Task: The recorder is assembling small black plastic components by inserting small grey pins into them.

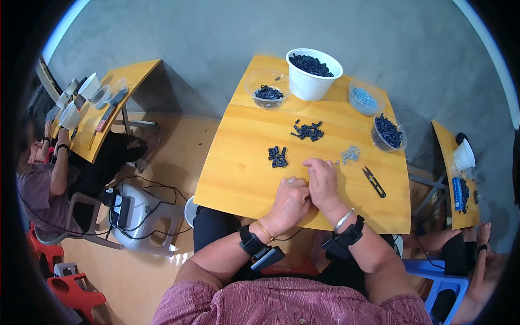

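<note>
1. Dark blue small parts (pixel 278 156) lie in a loose cluster on the yellow wooden worktop (pixel 238 173), just ahead of the hands and slightly to their left.
2. Left hand (pixel 290 201) rests on the worktop near its front edge, fingers curled inward, pressed against the right hand. Whether its grip encloses a part cannot be told; the fingertips are hidden.
3. Right hand (pixel 323 179) lies beside it, touching it, fingers bent down to the worktop surface. Its grip likewise cannot be read; anything pinched is too small to see.
4. Both wrists carry black strapped devices; the left also a thin gold bangle, the right a silver one.
5. Second heap of dark blue parts (pixel 307 130) sits further out, near the worktop centre.
6. Small pile of pale silvery bits (pixel 350 155) lies just right of the right hand's fingertips.
7. Black thread snips (pixel 374 181) lie on the worktop to the right, apart from the hands.
8. Far edge: white bucket (pixel 314 78) filled with dark parts; clear bowl (pixel 266 86) to its left with a few dark parts; clear bowl (pixel 364 100) of pale bits to its right; clear bowl (pixel 388 132) of dark parts nearer the right edge.
9. Other people sit at neighbouring worktops at left and right.
</note>
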`<state>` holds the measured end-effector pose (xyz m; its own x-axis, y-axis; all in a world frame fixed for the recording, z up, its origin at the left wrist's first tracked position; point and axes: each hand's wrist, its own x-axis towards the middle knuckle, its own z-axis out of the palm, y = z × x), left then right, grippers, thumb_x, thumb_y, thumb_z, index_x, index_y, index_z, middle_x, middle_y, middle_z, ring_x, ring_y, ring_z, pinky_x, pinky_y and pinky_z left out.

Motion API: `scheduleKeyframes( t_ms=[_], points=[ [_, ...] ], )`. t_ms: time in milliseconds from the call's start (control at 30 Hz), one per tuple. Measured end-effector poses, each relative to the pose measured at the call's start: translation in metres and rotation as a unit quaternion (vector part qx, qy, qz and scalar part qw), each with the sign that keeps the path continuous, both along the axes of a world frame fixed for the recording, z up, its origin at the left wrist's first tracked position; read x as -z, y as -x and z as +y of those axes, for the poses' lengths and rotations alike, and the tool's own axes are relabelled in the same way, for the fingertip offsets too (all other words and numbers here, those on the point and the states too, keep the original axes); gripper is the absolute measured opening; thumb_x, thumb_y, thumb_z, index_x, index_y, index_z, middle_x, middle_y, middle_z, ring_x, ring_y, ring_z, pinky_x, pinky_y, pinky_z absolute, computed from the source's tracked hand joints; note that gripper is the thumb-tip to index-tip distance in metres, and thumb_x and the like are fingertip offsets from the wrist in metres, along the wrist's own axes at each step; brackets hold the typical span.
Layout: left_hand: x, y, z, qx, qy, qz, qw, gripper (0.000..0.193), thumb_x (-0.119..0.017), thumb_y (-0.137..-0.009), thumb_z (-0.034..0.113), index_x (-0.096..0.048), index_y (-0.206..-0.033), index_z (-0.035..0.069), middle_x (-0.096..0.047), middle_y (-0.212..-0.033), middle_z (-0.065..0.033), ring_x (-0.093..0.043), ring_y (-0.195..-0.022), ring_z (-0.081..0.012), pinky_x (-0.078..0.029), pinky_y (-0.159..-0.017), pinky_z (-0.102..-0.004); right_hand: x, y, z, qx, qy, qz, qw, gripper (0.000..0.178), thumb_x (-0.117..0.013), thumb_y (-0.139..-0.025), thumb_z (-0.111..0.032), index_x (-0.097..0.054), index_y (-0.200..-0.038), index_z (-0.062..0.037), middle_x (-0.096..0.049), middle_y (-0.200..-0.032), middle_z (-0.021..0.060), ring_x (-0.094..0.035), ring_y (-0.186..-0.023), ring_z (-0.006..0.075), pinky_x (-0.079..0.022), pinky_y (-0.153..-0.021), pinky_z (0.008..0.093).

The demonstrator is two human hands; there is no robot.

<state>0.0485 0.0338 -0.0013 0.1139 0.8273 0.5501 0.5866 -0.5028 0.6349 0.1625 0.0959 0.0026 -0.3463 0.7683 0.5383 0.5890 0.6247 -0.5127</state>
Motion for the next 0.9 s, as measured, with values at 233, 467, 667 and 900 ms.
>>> scheduleKeyframes(
  t_ms=[233, 467, 667, 900],
  points=[
    [-0.004, -0.006, -0.002, 0.015, -0.017, -0.027, 0.999, 0.008, -0.061, -0.062, 0.001, -0.053, -0.061, 0.004, -0.052, -0.062, -0.0122, -0.05, -0.063, -0.0303, -0.039, -0.062, -0.0375, -0.002, 0.002, -0.004, -0.003, 0.092, 0.132, 0.987, 0.014, -0.044, -0.084, -0.003, -0.057, -0.09, -0.0016, -0.057, -0.075, 0.0083, -0.054, -0.07, 0.0176, -0.043, -0.065, 0.0283],
    [-0.004, -0.004, -0.001, 0.016, 0.022, -0.039, 0.999, 0.011, -0.063, -0.062, 0.004, -0.053, -0.061, 0.003, -0.052, -0.058, -0.0138, -0.051, -0.06, -0.0316, -0.04, -0.061, -0.0387, 0.0, 0.008, -0.004, -0.042, 0.179, 0.21, 0.96, 0.014, -0.043, -0.086, -0.002, -0.056, -0.091, -0.0006, -0.055, -0.073, 0.0045, -0.052, -0.071, 0.0111, -0.043, -0.066, 0.0234],
    [0.003, 0.002, -0.001, 0.025, 0.016, -0.073, 0.997, 0.007, -0.063, -0.063, 0.003, -0.055, -0.063, 0.003, -0.054, -0.06, -0.0143, -0.051, -0.061, -0.032, -0.04, -0.06, -0.0385, 0.004, 0.016, -0.007, -0.04, 0.171, 0.212, 0.961, 0.016, -0.042, -0.084, -0.002, -0.057, -0.091, -0.0015, -0.058, -0.072, 0.0084, -0.057, -0.068, 0.0171, -0.046, -0.064, 0.0282],
    [0.003, 0.0, 0.002, 0.015, 0.014, -0.074, 0.997, 0.006, -0.06, -0.062, -0.002, -0.057, -0.065, 0.002, -0.055, -0.062, -0.0157, -0.051, -0.062, -0.0331, -0.041, -0.06, -0.0388, 0.004, 0.016, -0.001, -0.036, 0.15, 0.203, 0.967, 0.017, -0.042, -0.083, -0.003, -0.057, -0.09, -0.002, -0.059, -0.071, 0.0091, -0.058, -0.066, 0.0196, -0.046, -0.062, 0.0299]
  ],
)
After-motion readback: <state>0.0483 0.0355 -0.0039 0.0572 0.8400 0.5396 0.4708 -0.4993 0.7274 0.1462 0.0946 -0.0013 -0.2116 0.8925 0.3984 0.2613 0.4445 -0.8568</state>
